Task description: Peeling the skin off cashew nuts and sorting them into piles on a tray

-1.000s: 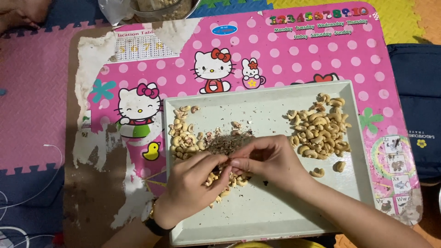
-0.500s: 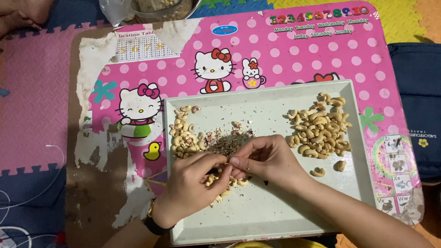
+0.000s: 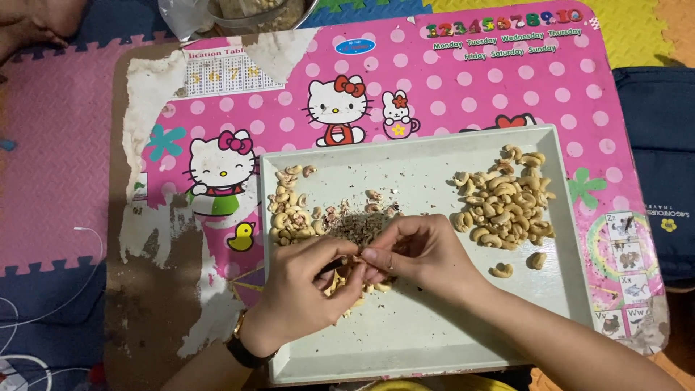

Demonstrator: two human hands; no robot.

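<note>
Hands: our left hand (image 3: 300, 289) and right hand (image 3: 416, 253) pinch one cashew (image 3: 352, 262) together at frame centre, above the tray (image 3: 427, 340), so skins drop onto the husk pile (image 3: 358, 226).

A clear plastic bag (image 3: 181, 16) lies at the worktop's far left edge, partly cut off. Just below it, a white rectangular chart sticker (image 3: 230, 72) with a pink top band is stuck near the far left corner, its edges torn.

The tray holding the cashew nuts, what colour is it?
The tray is a pale grey-green, plain with no pattern, seen best in the head view.
</note>
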